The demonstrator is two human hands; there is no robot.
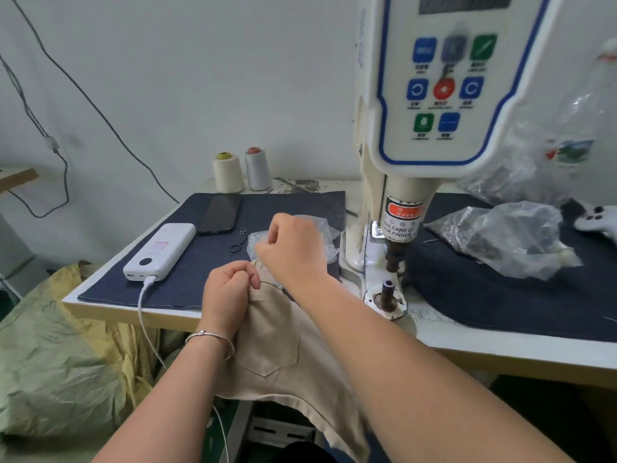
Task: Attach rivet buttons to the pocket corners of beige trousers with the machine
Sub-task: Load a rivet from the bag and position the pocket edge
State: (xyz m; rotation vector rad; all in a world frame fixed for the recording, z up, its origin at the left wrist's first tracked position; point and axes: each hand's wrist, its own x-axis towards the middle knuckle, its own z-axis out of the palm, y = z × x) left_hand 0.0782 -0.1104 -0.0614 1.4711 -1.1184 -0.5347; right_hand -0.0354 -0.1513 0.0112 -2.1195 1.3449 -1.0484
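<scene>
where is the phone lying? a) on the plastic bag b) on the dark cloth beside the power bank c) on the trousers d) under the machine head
b: the phone lies flat on the dark cloth, just right of the white power bank, well left of the machine.

Trousers (283,349): beige woven cloth, matt, soft folds. Mat (207,255) on table: dark blue cloth, matt, denim-like. Machine (417,135) housing: cream, smooth, slight sheen; control panel glossy plastic; lower die post (388,295) dark metal, worn. Bags (507,238) at right: clear crinkled plastic film, shiny. Power bank (160,252): smooth white plastic. Phone (220,213): glossy black. Bracelet (213,339): bright metal.
</scene>
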